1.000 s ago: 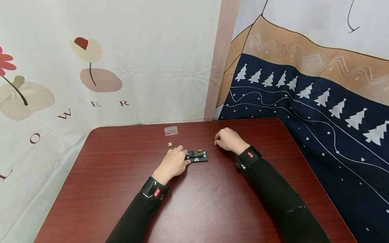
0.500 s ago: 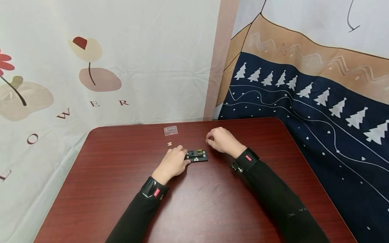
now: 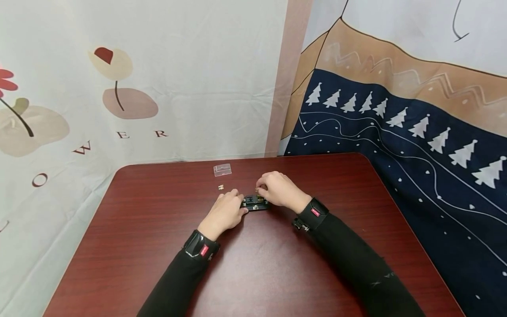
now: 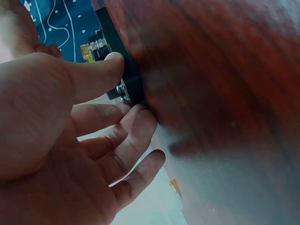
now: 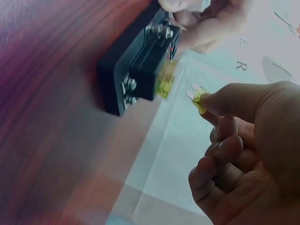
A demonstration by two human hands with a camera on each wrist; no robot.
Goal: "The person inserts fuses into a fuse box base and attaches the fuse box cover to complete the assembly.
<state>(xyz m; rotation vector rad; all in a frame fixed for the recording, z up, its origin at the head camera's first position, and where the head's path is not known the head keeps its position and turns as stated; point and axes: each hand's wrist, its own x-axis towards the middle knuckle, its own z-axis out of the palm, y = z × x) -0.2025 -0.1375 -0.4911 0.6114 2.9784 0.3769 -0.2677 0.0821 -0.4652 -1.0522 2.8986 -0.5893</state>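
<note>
A black fuse block (image 3: 255,208) with metal screw terminals lies on the table. My left hand (image 3: 225,212) holds its left end, thumb on the near side and fingers around the far side. In the right wrist view, an amber fuse (image 5: 167,70) and a yellow fuse (image 5: 163,88) sit side by side in the block. Thumb and forefinger of my right hand (image 3: 282,190) pinch another yellow blade fuse (image 5: 201,101), its metal prongs facing the block. A gap separates this fuse from the seated ones. From the head view, the right fingers partly cover the block's right end.
Beyond the left hand, a few small loose fuses (image 3: 221,187) lie on the brown table (image 3: 158,246). A clear plastic piece (image 3: 222,170) rests near the table's back edge. Printed cloth hangs behind and to the right.
My right hand has moved left with the pinched fuse, from beside the block to just above its right end. The left hand and the block have stayed in place.
</note>
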